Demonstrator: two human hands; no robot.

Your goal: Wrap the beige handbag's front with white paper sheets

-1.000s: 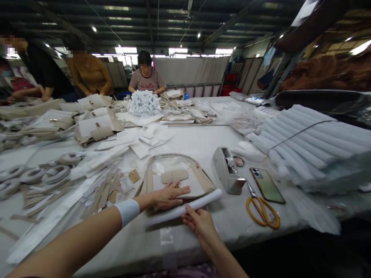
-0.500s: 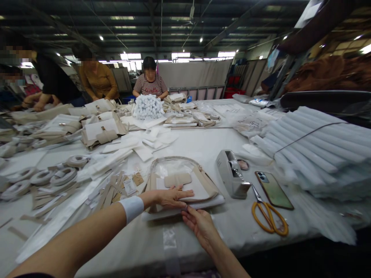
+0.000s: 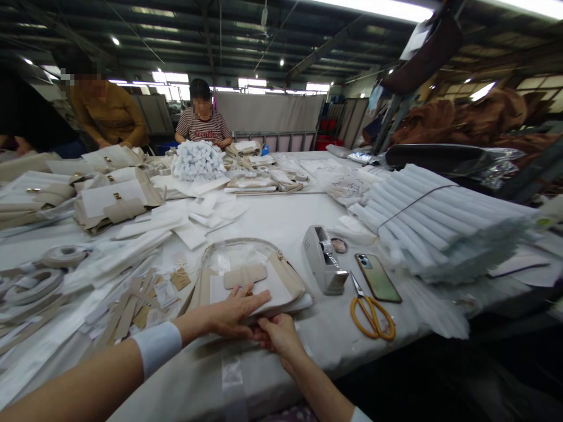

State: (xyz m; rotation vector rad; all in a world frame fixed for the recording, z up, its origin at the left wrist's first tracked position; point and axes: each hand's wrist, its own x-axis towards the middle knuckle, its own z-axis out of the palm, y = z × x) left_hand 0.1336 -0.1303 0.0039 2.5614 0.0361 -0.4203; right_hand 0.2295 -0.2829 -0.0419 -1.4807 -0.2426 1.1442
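A beige handbag (image 3: 285,284) with a curved strap and white sheeting over its front lies in front of me at the table's near side. My left hand (image 3: 233,310) rests on the lower front of the bag with its fingers stretched out. At the bag's near edge, just below those fingers, my right hand (image 3: 281,337) is closed, thumb and fingers pinched together. Whatever sits in that pinch is hidden. Above my left fingers shows a tan tab (image 3: 245,275) on the bag.
Right of the bag stand a tape dispenser (image 3: 325,261), orange-handled scissors (image 3: 372,316) and a phone (image 3: 378,276). Bundled white foam tubes (image 3: 440,217) lie beyond. Left are paper tags (image 3: 165,293), strap rolls (image 3: 33,287) and more bags (image 3: 114,202). Co-workers (image 3: 202,120) work across the table.
My view has swung right, so the table's things sit further left. The left hand stays flat on the bag; the right hand's fingers have curled in more at its near edge.
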